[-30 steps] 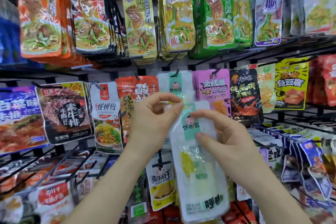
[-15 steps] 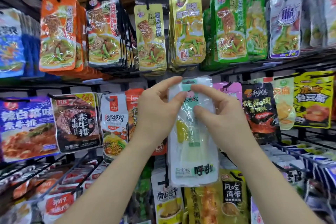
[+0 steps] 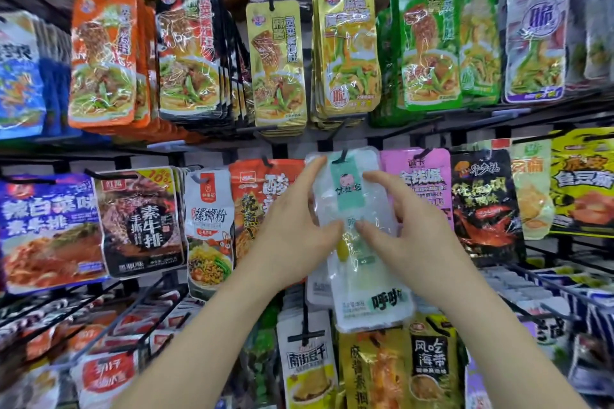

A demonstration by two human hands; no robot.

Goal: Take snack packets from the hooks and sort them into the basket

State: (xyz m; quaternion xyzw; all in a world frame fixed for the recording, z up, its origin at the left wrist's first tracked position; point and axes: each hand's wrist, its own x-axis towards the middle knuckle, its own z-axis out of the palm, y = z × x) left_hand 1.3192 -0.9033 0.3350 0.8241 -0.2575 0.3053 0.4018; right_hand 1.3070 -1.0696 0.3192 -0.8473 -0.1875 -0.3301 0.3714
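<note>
A clear snack packet (image 3: 352, 196) with a teal label hangs upright in the middle row of hooks. Its top hole sits at a black hook tip (image 3: 342, 155). My left hand (image 3: 295, 229) pinches the packet's left edge, index finger high on the edge and thumb on the front. My right hand (image 3: 408, 229) pinches its right side in the same way. Another clear packet edge shows just behind it at the lower left. No basket is in view.
Rows of packets hang on black wire hooks all round: a red packet (image 3: 262, 206) to the left, a pink one (image 3: 418, 176) to the right, yellow ones (image 3: 345, 53) above, a black seaweed packet (image 3: 432, 368) below. Hook tips stick out toward me.
Both hands have carried the clear packet up and back toward the rack, from below the middle row to the hook. The view has tilted upward.
</note>
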